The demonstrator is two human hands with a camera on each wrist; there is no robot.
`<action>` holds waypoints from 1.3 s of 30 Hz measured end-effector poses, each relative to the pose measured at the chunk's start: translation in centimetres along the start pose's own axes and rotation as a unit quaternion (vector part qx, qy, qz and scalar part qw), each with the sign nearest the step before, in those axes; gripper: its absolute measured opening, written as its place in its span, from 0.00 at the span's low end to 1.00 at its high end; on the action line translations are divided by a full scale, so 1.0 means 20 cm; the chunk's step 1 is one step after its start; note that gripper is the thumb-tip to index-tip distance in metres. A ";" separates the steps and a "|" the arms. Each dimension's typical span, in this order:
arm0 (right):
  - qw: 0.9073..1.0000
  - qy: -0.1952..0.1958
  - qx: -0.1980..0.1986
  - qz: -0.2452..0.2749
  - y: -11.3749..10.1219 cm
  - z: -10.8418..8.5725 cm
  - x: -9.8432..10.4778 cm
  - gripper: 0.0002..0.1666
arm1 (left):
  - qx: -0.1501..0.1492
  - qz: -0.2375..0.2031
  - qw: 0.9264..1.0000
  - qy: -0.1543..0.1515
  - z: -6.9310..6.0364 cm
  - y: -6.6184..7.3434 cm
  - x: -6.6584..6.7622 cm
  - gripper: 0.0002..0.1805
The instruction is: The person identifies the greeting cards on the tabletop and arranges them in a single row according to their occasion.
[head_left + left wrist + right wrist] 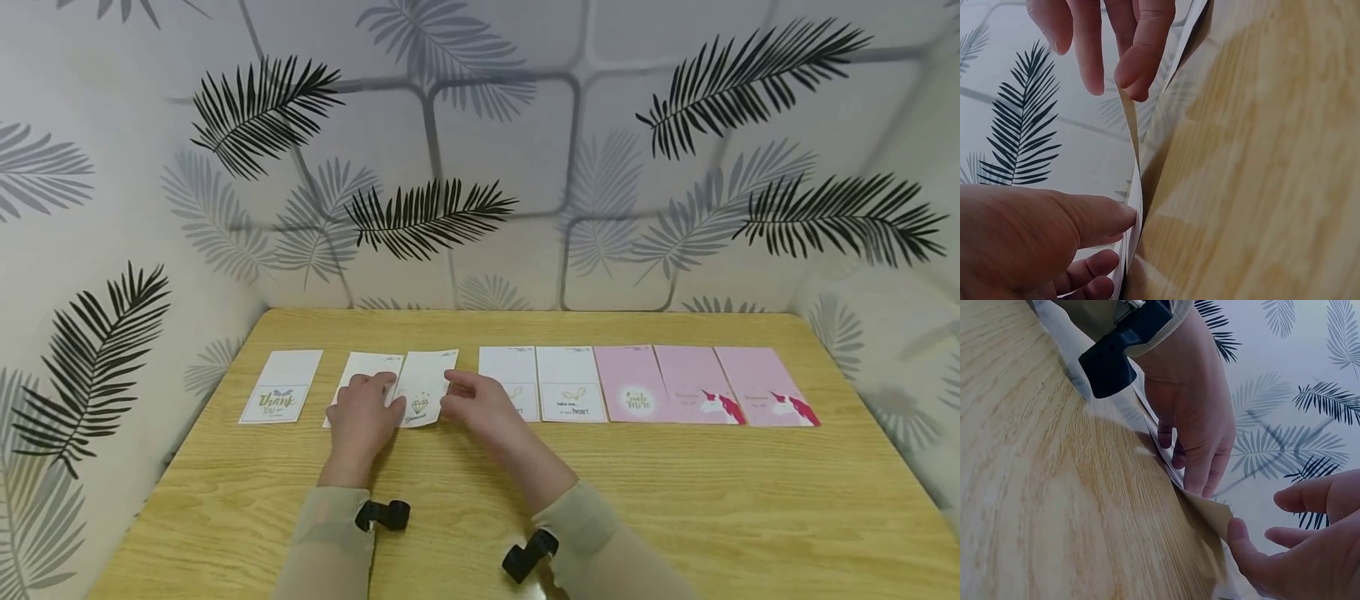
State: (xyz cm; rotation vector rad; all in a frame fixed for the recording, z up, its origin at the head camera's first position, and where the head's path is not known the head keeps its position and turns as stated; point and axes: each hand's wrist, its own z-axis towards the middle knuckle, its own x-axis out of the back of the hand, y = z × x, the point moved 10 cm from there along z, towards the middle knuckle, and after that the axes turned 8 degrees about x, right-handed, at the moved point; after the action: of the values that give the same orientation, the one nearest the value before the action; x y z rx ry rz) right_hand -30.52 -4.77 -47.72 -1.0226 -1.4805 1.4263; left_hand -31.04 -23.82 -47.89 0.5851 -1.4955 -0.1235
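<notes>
My left hand [363, 417] rests over a white card [375, 362], covering much of it. Its thumb touches the left edge of a second white card with a gold diamond print [429, 383]. At that card's right edge is my right hand [483, 408]; in the right wrist view its thumb [1238, 534] touches the card's raised corner [1210, 511], while the other fingers stand apart from it. The diamond card bends up from the table along this edge. In the left wrist view, the left thumb [1107, 219] presses on the paper.
A white "Thank you" card [281, 387] lies at the left. To the right, white winged-heart cards [572, 383], a pink card with a white circle [633, 383] and pink unicorn cards [765, 383] form a row on the wooden table [675, 500]. A leaf-patterned wall [510, 250] stands behind.
</notes>
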 end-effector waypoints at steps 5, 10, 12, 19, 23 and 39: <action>0.998 0.005 -0.017 0.062 0.02 0.01 0.00 0.36 | -0.001 0.002 1.000 0.002 0.01 0.00 0.00 0.24; 0.994 0.004 -0.034 0.106 0.03 0.01 -0.01 0.33 | -0.002 0.002 1.000 0.002 0.01 0.00 0.00 0.24; 0.995 0.002 -0.034 0.096 0.03 0.01 -0.01 0.31 | -0.003 0.001 1.000 0.003 0.01 0.00 0.01 0.24; 0.998 -0.006 -0.036 0.054 0.04 0.01 -0.02 0.33 | -0.005 0.000 1.000 0.003 0.01 0.01 0.01 0.23; 0.998 -0.002 -0.034 0.050 0.03 0.00 -0.01 0.34 | -0.001 -0.004 1.000 0.006 0.01 0.01 0.03 0.24; 0.997 0.042 -0.018 0.066 -0.06 0.00 0.11 0.29 | -0.024 -0.105 0.992 0.063 -0.01 0.12 0.15 0.21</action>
State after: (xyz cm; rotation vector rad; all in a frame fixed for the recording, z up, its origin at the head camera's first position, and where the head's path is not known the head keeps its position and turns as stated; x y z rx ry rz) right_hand -31.19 -2.74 -46.55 -1.2076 -1.4045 1.4333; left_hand -31.24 -22.93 -44.04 0.6990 -1.3027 -0.2797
